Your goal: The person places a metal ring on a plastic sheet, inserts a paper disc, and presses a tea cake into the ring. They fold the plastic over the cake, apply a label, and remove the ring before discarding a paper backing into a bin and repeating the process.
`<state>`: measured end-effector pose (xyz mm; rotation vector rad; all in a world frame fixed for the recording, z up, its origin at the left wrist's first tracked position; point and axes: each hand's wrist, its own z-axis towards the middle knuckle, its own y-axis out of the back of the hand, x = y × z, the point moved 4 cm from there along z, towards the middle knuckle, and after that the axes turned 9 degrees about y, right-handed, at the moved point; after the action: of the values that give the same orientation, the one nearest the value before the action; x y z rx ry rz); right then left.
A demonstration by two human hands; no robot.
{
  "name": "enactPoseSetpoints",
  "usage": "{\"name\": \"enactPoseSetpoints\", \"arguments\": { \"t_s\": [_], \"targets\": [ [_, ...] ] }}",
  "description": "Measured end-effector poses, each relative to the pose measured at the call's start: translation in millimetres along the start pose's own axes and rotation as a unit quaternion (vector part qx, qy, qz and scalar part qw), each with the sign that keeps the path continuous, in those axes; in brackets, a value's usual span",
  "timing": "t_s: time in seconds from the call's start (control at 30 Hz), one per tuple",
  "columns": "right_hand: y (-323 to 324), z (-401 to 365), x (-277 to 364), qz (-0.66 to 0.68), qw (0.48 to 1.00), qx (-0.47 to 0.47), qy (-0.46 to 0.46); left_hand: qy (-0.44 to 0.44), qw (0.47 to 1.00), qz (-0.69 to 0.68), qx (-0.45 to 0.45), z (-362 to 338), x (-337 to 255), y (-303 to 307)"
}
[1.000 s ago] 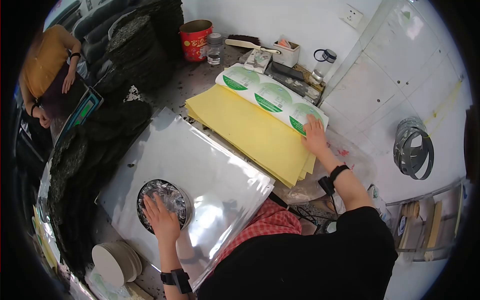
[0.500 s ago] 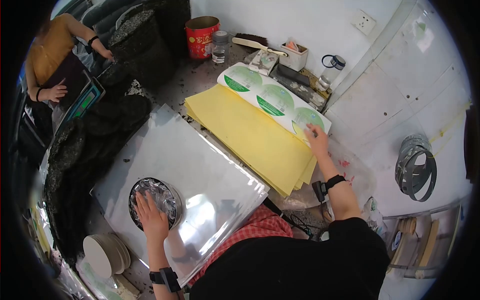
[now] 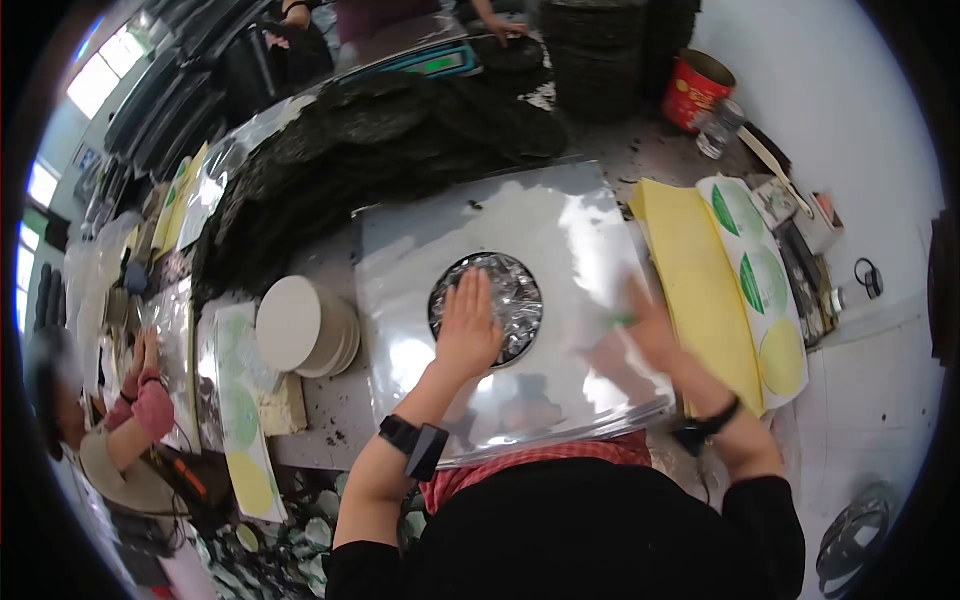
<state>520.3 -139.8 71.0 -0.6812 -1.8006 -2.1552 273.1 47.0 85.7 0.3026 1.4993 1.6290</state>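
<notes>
A round black-rimmed ring [image 3: 525, 345] filled with crinkled clear film lies on a stack of shiny clear sheets [image 3: 410, 250]. My left hand [image 3: 470, 325] rests flat on the film inside the ring, its fingers stretched out. Over the right part of the sheets is my right hand [image 3: 648, 325], blurred by motion, with a small green-marked thing at its fingers. Right of the sheets are yellow sheets [image 3: 700, 290] and a strip of green-and-white round labels [image 3: 755, 275]. Left of the sheets stands a stack of pale round discs [image 3: 292, 325].
Dark, flat layered material [image 3: 370, 150] is heaped behind the sheets, near a scale [image 3: 440, 63]. A red tin [image 3: 697, 90], a clear jar [image 3: 720, 130] and a brush [image 3: 775, 170] stand at the back right. Co-workers are at the left [image 3: 120, 440] and across the table.
The view has turned left. My right hand has moved from the label strip to above the clear sheets, now with a small green-marked thing. My left hand stays on the film in the ring.
</notes>
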Motion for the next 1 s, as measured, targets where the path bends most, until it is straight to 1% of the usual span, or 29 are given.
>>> {"name": "enactPoseSetpoints", "arguments": {
  "t_s": [0.03,0.07,0.1,0.13,0.17,0.23,0.27,0.3,0.33,0.37,0.4,0.43,0.47,0.5,0.53,0.57,0.6,0.63,0.67,0.73,0.77,0.8,0.83,0.87,0.9,0.93,0.97,1.0],
  "targets": [
    [-20,31,81,0.268,0.957,-0.02,0.114,-0.001,0.999,-0.046,0.029,0,2,0],
    [-31,52,113,0.157,0.954,-0.041,0.251,-0.005,0.994,-0.093,0.057,3,5,0],
    [-38,66,139,0.153,0.96,-0.011,0.232,-0.01,0.986,-0.141,0.09,3,8,0],
    [-55,76,144,0.057,0.966,0.052,0.247,-0.01,0.987,-0.124,0.103,0,11,-1],
    [-69,83,144,-0.039,0.958,0.116,0.258,-0.01,0.987,-0.109,0.117,-4,12,-3],
    [-47,87,170,-0.128,0.952,0.18,0.21,-0.009,0.987,-0.081,0.136,-7,13,-4],
    [-37,95,179,-0.178,0.942,0.207,0.193,-0.041,0.993,-0.046,0.099,-5,12,0],
    [-44,106,181,-0.073,0.968,0.144,0.191,-0.03,0.993,-0.082,0.075,-3,15,-2],
    [-64,112,176,0.039,0.98,0.078,0.18,-0.021,0.991,-0.117,0.058,-7,18,-9],
    [-84,114,168,0.152,0.975,0.007,0.164,-0.015,0.988,-0.15,0.044,-9,22,-12],
    [-94,118,165,0.176,0.973,-0.034,0.142,0.012,0.984,-0.158,0.076,-5,22,-1],
    [-102,118,164,0.089,0.984,-0.003,0.156,0.089,0.922,-0.373,0.05,0,38,10],
    [-99,118,171,0.002,0.986,0.029,0.167,0.16,0.807,-0.568,0.023,2,57,20],
    [-100,115,179,-0.08,0.981,0.06,0.167,0.227,0.647,-0.728,0.005,-1,71,24],
    [-102,113,187,-0.119,0.974,0.063,0.18,0.173,0.769,-0.614,0.044,1,66,31],
    [-109,112,188,-0.141,0.973,0.074,0.17,0.111,0.864,-0.483,0.082,3,52,38],
    [-114,114,186,-0.166,0.968,0.088,0.166,0.045,0.933,-0.341,0.109,5,35,42],
    [-117,117,186,-0.192,0.962,0.102,0.167,-0.022,0.973,-0.19,0.127,5,21,42],
    [-118,120,187,-0.241,0.953,0.106,0.153,-0.067,0.993,-0.058,0.077,0,21,27],
    [-111,120,188,-0.169,0.968,0.101,0.156,0.006,0.967,-0.188,0.169,13,49,19],
    [-108,117,188,-0.133,0.974,0.101,0.154,0.042,0.942,-0.254,0.216,18,57,19],
    [-108,118,189,-0.141,0.973,0.11,0.148,0.081,0.953,-0.272,0.102,26,69,24],
    [-105,118,189,-0.138,0.974,0.086,0.157,0.117,0.951,-0.287,-0.013,32,82,29],
    [-106,117,189,-0.131,0.975,0.065,0.167,0.063,0.969,-0.213,-0.113,34,101,15],
    [-110,115,189,-0.121,0.976,0.041,0.176,0.092,0.974,-0.195,-0.072,33,89,22],
    [-115,115,185,-0.152,0.971,0.038,0.179,0.116,0.977,-0.176,-0.033,34,74,30],
    [-105,114,189,-0.132,0.978,0.042,0.157,0.136,0.978,-0.156,0.005,40,57,47],
    [-104,115,186,-0.124,0.978,0.027,0.167,0.085,0.988,-0.128,0.013,42,35,73]
  ]
}}
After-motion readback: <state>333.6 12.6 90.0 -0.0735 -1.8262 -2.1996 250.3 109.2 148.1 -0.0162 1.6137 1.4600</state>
